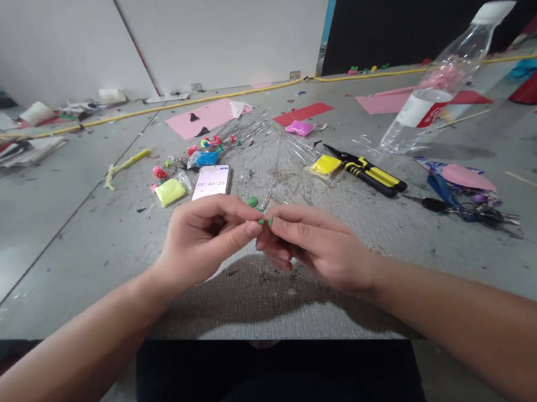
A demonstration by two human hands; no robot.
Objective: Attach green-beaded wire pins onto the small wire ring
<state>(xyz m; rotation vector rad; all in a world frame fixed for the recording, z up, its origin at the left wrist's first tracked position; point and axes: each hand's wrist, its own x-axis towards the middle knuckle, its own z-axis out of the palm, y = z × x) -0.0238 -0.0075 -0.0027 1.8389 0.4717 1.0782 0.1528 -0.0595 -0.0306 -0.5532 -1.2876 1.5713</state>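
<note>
Grey tabletop [83, 250]: left hand [209, 234], right hand [325, 240], both pinching green material [261, 221], shape too small to tell; judged unfinished.

The bare left hand [211, 234] and bare right hand [320, 243] pinch small green lumps [261, 222]; from them, a bright-screened rectangular phone [211, 180] lies toward half past ten, a clear white-capped plastic bottle [433, 104] toward two.

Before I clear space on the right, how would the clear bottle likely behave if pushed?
The clear bottle would probably tip if pushed near its cap, being tall and narrow. Its see-through plastic look suggests it may be light and dent when squeezed, though I can't tell whether it holds liquid. Being round, it might roll once down.
</note>
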